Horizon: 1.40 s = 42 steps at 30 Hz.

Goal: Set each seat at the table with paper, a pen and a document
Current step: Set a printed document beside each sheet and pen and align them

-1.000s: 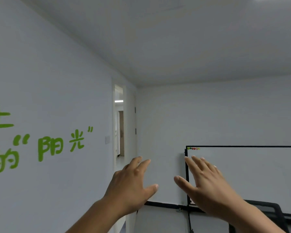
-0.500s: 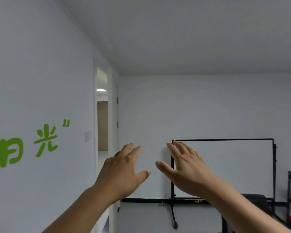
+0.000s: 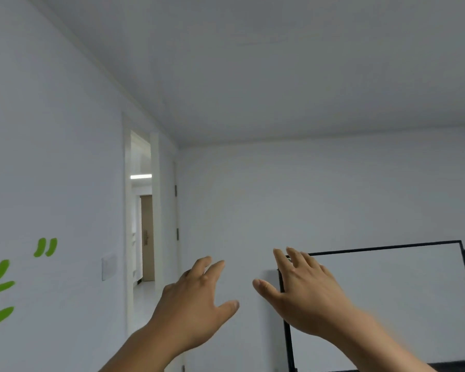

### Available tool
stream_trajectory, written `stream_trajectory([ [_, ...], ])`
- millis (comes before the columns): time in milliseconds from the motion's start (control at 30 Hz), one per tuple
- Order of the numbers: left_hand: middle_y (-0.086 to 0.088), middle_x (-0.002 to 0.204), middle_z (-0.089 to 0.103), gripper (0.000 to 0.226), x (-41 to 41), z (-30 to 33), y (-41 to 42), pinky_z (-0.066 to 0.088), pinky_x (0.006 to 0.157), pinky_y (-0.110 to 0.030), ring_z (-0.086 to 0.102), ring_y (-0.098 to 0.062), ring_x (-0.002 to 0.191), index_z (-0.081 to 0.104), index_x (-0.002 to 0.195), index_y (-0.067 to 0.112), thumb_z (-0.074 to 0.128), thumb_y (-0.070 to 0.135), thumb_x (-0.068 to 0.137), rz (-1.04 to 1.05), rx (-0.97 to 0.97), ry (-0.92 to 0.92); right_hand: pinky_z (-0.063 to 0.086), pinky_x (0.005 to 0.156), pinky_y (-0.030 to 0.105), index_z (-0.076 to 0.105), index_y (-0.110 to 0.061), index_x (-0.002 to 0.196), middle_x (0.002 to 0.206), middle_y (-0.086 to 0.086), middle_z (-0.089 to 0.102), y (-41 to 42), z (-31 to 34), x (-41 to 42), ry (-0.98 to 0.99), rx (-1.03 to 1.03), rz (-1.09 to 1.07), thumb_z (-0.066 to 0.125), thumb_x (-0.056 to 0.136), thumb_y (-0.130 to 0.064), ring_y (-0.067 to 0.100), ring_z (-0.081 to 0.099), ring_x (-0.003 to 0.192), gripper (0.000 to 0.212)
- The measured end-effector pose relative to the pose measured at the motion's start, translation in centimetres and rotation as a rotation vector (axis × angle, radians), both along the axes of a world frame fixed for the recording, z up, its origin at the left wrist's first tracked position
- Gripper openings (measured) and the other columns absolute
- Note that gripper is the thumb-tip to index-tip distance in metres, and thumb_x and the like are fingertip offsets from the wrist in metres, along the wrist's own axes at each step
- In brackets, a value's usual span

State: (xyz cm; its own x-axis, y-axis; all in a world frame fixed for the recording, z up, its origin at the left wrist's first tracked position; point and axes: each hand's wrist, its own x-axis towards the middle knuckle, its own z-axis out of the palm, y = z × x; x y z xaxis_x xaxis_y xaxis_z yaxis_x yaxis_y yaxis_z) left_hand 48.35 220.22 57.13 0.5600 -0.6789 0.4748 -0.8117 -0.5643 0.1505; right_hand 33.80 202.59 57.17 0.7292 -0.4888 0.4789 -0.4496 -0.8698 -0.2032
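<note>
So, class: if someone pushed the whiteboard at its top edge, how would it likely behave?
The whiteboard looks like a wide panel in a thin black frame, so it is probably stiff. It seems to stand on a slim post, so it may tip. Its base is out of view.

Open air ahead of both raised hands; whiteboard (image 3: 387,299) stands right, behind the right hand (image 3: 304,296); doorway (image 3: 142,229) open left.

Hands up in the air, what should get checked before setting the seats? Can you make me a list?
1. Left hand holds nothing: ok.
2. Right hand holds nothing: ok.
3. Table in view: not ok, only walls, a doorway and a whiteboard show.
4. Paper, pens, documents in view: not ok.
5. Seats counted: cannot tell.
</note>
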Motion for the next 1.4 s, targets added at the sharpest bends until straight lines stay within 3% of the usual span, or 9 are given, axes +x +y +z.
stream_trajectory([
  [333, 0.013, 0.181, 0.008, 0.091, 11.9, 3.2, -14.1, 0.037, 0.127, -0.046, 0.03, -0.015, 0.163, 0.014, 0.172, 0.042, 0.056, 0.073, 0.098, -0.027, -0.027, 0.018, 0.028, 0.126, 0.049, 0.017, -0.027, 0.167, 0.174, 0.004, 0.025, -13.4, 2.2, 11.7, -0.002, -0.065, -0.034, 0.023, 0.095, -0.086, 0.027, 0.021, 0.159, 0.094],
  [467, 0.013, 0.182, 0.006, 0.092, 16.5, 2.9, -20.0, 0.036, 0.128, -0.046, 0.029, -0.015, 0.163, 0.012, 0.173, 0.041, 0.056, 0.072, 0.098, -0.067, -0.01, 0.037, 0.027, 0.127, 0.05, 0.016, -0.028, 0.168, 0.175, 0.004, 0.022, -18.5, 2.1, 14.9, 0.032, -0.083, -0.094, 0.022, 0.095, -0.086, 0.028, 0.019, 0.161, 0.094],
  [667, 0.016, 0.182, 0.001, 0.092, 25.0, 1.4, -30.2, 0.036, 0.127, -0.043, 0.028, -0.012, 0.163, 0.006, 0.172, 0.043, 0.052, 0.074, 0.099, -0.19, 0.01, 0.024, 0.021, 0.13, 0.049, 0.011, -0.03, 0.169, 0.176, 0.002, 0.018, -27.2, 0.6, 20.6, 0.055, -0.055, -0.262, 0.022, 0.094, -0.087, 0.026, 0.012, 0.163, 0.095],
  [900, 0.012, 0.182, -0.001, 0.095, 35.3, 0.4, -41.8, 0.034, 0.128, -0.046, 0.023, -0.016, 0.165, 0.005, 0.173, 0.041, 0.054, 0.074, 0.098, -0.345, 0.069, 0.061, 0.026, 0.126, 0.051, 0.019, -0.028, 0.165, 0.172, 0.003, 0.026, -36.1, -0.3, 28.3, 0.125, -0.064, -0.463, 0.019, 0.091, -0.091, 0.028, 0.021, 0.158, 0.096],
  [1033, 0.008, 0.182, 0.004, 0.095, 40.7, 0.3, -49.8, 0.035, 0.127, -0.049, 0.024, -0.019, 0.165, 0.008, 0.173, 0.04, 0.055, 0.075, 0.097, -0.44, 0.155, 0.072, 0.025, 0.127, 0.054, 0.021, -0.028, 0.165, 0.173, 0.005, 0.025, -41.5, 0.3, 32.9, 0.165, -0.013, -0.559, 0.021, 0.093, -0.089, 0.03, 0.019, 0.16, 0.095],
  [1100, 0.008, 0.178, 0.017, 0.09, 42.0, 0.7, -53.7, 0.04, 0.122, -0.047, 0.033, -0.019, 0.16, 0.015, 0.171, 0.039, 0.055, 0.073, 0.098, -0.484, 0.197, 0.051, 0.028, 0.125, 0.054, 0.027, -0.027, 0.162, 0.169, 0.005, 0.031, -44.4, 0.6, 34.3, 0.182, -0.011, -0.609, 0.023, 0.093, -0.088, 0.03, 0.023, 0.158, 0.092],
  [1233, 0.01, 0.151, 0.053, 0.067, 43.7, 0.9, -61.8, 0.052, 0.103, -0.039, 0.058, -0.018, 0.133, 0.05, 0.151, 0.032, 0.054, 0.073, 0.098, -0.528, 0.246, -0.01, 0.043, 0.107, 0.047, 0.054, -0.023, 0.133, 0.138, 0.002, 0.056, -50.3, 0.7, 35.7, 0.272, 0.002, -0.726, 0.032, 0.095, -0.084, 0.028, 0.048, 0.134, 0.075],
  [1300, 0.008, 0.138, 0.064, 0.061, 43.8, 0.9, -65.9, 0.055, 0.099, -0.039, 0.064, -0.02, 0.124, 0.061, 0.138, 0.028, 0.053, 0.073, 0.098, -0.52, 0.273, -0.04, 0.045, 0.088, 0.041, 0.056, -0.02, 0.107, 0.117, 0.0, 0.059, -53.5, 0.7, 36.0, 0.313, 0.029, -0.753, 0.039, 0.099, -0.077, 0.026, 0.055, 0.113, 0.06],
  [1400, 0.008, 0.129, 0.068, 0.056, 43.4, 0.4, -71.5, 0.055, 0.096, -0.037, 0.066, -0.021, 0.117, 0.063, 0.136, 0.03, 0.054, 0.071, 0.099, -0.541, 0.309, -0.066, 0.042, 0.068, 0.033, 0.052, -0.018, 0.084, 0.089, -0.003, 0.058, -58.2, 0.2, 35.9, 0.318, 0.026, -0.765, 0.045, 0.102, -0.067, 0.023, 0.058, 0.086, 0.052],
])
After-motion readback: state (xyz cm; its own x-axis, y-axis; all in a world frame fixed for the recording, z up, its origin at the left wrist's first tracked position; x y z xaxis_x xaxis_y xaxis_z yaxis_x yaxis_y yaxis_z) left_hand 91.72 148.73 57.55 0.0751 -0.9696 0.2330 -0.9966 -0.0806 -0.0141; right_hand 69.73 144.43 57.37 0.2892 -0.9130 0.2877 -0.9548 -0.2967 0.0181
